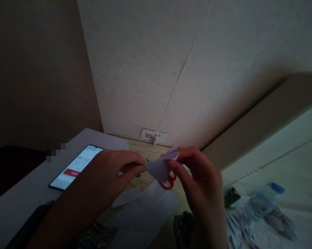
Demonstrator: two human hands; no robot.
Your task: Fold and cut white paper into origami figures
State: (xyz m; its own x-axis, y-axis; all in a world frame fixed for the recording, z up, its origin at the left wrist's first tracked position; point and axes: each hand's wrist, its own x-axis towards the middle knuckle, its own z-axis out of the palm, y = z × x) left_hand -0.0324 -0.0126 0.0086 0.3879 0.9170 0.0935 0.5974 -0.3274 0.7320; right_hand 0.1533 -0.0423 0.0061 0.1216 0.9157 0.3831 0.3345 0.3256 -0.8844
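Note:
Between my two hands a small folded piece of paper [159,169] is held up above the table. My left hand [119,169] pinches its narrow left corner between thumb and fingertips. On the wider, upper right side, my right hand [197,176] grips the paper's edge, where loose layers stick up. Behind and below the paper lies a pair of scissors [167,184] with red handles, partly hidden by it. White paper sheets and scraps [142,214] rest on the wooden table under my hands.
A phone [75,169] with a lit timer screen lies on a white surface [23,197] at left, partly covered by my left arm. A wall socket [153,135] with a plug is behind. At right are a clear bottle [265,199] with a blue cap and a green box [232,197].

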